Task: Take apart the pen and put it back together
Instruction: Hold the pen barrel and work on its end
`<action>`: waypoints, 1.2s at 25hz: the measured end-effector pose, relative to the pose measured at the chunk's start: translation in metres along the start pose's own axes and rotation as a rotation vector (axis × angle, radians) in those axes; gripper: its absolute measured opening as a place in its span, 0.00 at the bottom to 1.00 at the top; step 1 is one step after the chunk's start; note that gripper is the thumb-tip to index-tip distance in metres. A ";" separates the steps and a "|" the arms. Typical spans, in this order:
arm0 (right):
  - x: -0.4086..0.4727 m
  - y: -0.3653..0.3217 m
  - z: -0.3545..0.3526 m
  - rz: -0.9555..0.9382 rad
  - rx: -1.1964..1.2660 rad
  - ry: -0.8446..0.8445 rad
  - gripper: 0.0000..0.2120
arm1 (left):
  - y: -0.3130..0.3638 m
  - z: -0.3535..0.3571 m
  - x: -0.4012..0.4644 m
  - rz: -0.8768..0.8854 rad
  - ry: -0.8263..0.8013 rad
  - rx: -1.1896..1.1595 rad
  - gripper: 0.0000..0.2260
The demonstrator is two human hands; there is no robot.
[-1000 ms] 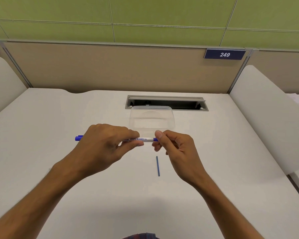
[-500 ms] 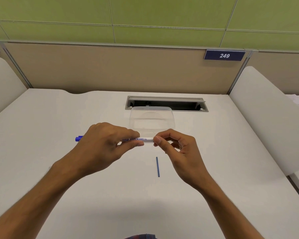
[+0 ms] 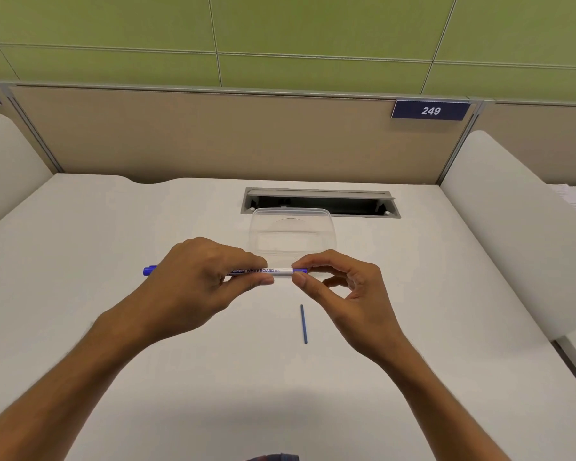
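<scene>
Little has shifted: both hands stay at frame centre, the left hand (image 3: 200, 281) wrapped around the pen (image 3: 263, 271), its long axis running left-right. The right hand (image 3: 343, 287) pinches its blue right end, while the blue refill (image 3: 303, 323) lies on the desk (image 3: 80, 261) just below.

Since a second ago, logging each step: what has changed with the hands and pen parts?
Little: the right hand has rolled slightly, still pinching the blue end of the pen. The left hand still grips the barrel. The blue rod and clear container have not moved.
</scene>
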State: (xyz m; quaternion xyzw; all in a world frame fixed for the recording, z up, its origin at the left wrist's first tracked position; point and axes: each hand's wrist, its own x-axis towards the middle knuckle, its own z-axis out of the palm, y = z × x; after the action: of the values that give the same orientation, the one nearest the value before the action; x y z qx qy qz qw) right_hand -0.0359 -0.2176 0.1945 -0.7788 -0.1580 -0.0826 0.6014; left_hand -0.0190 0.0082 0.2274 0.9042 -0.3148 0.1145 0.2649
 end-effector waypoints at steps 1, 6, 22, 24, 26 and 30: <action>0.000 0.000 0.001 0.028 -0.003 -0.009 0.02 | 0.001 -0.001 0.000 0.017 0.006 0.029 0.15; 0.004 -0.005 0.007 0.072 -0.024 -0.059 0.14 | 0.004 -0.004 0.001 0.056 0.015 0.102 0.15; 0.006 -0.011 -0.001 -0.027 0.026 -0.026 0.05 | -0.003 -0.013 0.002 -0.034 -0.048 -0.196 0.12; 0.006 -0.011 -0.001 -0.013 0.011 -0.030 0.06 | -0.002 -0.013 0.002 -0.026 -0.038 -0.158 0.13; 0.006 -0.011 0.000 0.020 -0.006 -0.034 0.07 | -0.002 -0.013 0.001 -0.014 -0.032 -0.097 0.14; 0.007 -0.012 0.003 0.009 -0.004 -0.025 0.09 | -0.002 -0.012 0.000 0.008 -0.019 -0.031 0.15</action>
State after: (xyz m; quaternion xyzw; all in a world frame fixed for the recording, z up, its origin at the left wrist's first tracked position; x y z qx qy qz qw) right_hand -0.0337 -0.2110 0.2067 -0.7817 -0.1619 -0.0706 0.5981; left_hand -0.0181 0.0161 0.2368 0.8997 -0.3227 0.1021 0.2755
